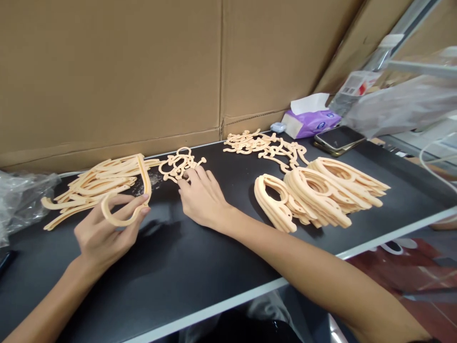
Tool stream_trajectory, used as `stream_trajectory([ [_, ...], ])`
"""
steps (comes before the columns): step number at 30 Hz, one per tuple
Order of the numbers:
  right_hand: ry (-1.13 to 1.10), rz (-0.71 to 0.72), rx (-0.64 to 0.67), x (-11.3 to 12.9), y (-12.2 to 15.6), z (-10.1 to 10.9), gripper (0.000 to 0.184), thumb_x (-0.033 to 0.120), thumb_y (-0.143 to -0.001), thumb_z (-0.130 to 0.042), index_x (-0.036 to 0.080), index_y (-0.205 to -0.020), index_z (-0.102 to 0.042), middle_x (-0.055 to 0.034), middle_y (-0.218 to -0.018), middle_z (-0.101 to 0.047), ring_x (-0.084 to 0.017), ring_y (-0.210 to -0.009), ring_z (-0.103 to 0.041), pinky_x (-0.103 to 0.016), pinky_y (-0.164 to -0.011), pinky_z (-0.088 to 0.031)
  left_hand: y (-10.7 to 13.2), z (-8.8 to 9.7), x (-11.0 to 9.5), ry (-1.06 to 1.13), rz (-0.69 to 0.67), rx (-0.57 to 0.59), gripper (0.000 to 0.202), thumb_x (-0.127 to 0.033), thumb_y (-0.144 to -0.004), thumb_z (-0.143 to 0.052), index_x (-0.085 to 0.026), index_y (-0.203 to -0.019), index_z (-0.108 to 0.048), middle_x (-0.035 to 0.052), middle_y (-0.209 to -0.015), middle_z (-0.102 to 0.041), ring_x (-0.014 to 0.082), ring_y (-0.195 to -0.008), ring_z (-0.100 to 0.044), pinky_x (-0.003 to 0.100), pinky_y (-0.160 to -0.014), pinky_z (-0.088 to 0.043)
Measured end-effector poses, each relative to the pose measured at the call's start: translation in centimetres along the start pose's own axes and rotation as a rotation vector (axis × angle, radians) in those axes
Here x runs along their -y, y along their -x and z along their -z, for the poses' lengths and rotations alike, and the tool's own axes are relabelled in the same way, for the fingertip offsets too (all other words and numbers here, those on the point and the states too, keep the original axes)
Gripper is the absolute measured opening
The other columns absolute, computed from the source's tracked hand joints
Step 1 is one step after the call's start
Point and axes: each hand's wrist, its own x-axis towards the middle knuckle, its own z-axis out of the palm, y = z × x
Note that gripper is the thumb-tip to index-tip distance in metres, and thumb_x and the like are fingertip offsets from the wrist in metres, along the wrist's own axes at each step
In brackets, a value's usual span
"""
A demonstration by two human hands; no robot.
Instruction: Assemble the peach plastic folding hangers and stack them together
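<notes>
Between its thumb and fingers, my left hand (110, 226) pinches a beige curved plastic strip (144, 174) with a hooked lower end, raised above the black table. My right hand (202, 195) reaches into a small pile of beige curly pieces (176, 164); its fingertips touch the pile, and whether they grip a piece is hidden. Behind my left hand lies a heap of long beige strips (103, 178). Farther right are loose small curved pieces (267, 145) and several stacks of beige pieces with round openings (314, 195).
Cardboard (143, 71) walls the back of the black table (200, 267). Clear plastic wrap (24, 195) lies at the left. A purple tissue pack (310, 119), a phone (339, 138), a bottle (360, 81) and a plastic bag (403, 105) occupy the back right.
</notes>
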Motion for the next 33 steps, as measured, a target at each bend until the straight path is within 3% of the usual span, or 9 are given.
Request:
stream_trajectory([
  [8, 0.047, 0.006, 0.082, -0.35, 0.08, -0.39, 0.030, 0.018, -0.097, -0.046, 0.009, -0.103, -0.074, -0.0171, -0.117, -0.065, -0.031, -0.114, -0.050, -0.042, -0.089, -0.043, -0.02, -0.38, -0.20, -0.030, -0.092, -0.027, 0.024, -0.006, -0.075, -0.082, -0.013, -0.097, -0.074, 0.0069, -0.080, -0.072, 0.0155, -0.066, -0.064, 0.026, -0.061, -0.052],
  [19, 0.053, -0.013, 0.048, -0.42, 0.02, -0.38, 0.032, 0.021, -0.099, -0.045, 0.007, -0.114, -0.070, -0.0181, -0.124, -0.064, -0.031, -0.116, -0.049, -0.044, -0.091, -0.042, 0.36, -0.83, -0.17, 0.103, -0.049, 0.001, 0.021, -0.004, -0.076, -0.081, -0.016, -0.091, -0.073, 0.0048, -0.081, -0.075, 0.0152, -0.068, -0.069, 0.027, -0.066, -0.057],
  [27, 0.052, -0.007, 0.054, -0.45, 0.04, -0.38, 0.032, 0.020, -0.099, -0.044, 0.007, -0.113, -0.070, -0.0179, -0.124, -0.065, -0.031, -0.117, -0.050, -0.044, -0.092, -0.042, 0.27, -1.00, -0.17, 0.194, 0.024, 0.049, 0.015, -0.009, -0.080, -0.078, -0.022, -0.082, -0.070, -0.0013, -0.073, -0.074, 0.0145, -0.066, -0.069, 0.028, -0.065, -0.056],
  [33, 0.046, 0.004, 0.058, -0.39, 0.08, -0.14, 0.031, 0.016, -0.097, -0.045, 0.007, -0.112, -0.070, -0.0177, -0.125, -0.065, -0.032, -0.121, -0.049, -0.044, -0.094, -0.042, 0.31, -0.91, -0.33, 0.232, 0.066, 0.101, 0.020, -0.006, -0.077, -0.078, -0.023, -0.085, -0.071, -0.0011, -0.076, -0.074, 0.0156, -0.068, -0.069, 0.029, -0.069, -0.057],
])
